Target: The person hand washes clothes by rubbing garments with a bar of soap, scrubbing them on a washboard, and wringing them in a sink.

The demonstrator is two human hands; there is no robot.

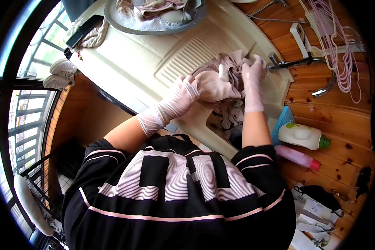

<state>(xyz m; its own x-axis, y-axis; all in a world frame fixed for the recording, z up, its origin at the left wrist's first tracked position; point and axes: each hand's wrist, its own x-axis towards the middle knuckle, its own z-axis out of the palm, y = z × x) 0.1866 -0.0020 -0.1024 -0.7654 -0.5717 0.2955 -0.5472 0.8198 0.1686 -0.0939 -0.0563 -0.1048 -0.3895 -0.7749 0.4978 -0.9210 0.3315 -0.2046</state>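
Note:
A pale pink garment (213,85) hangs between my two gloved hands over the cream washboard sink (171,43). My left hand (182,96), in a thin whitish glove, is closed on the garment's left edge. On its right side my right hand (253,75), gloved too, grips the bunched cloth near the faucet side. Below the garment, more crumpled clothes (226,118) lie in the sink's basin. At the top, a round basin (154,31) holds foamy water and soaked cloth.
A phone (84,31) lies on cloth at the sink's upper left corner. The faucet (293,63), pink cords (341,54), a white bottle with a green cap (302,136) and a pink bottle (296,157) are on the right. White shoes (61,75) stand far left.

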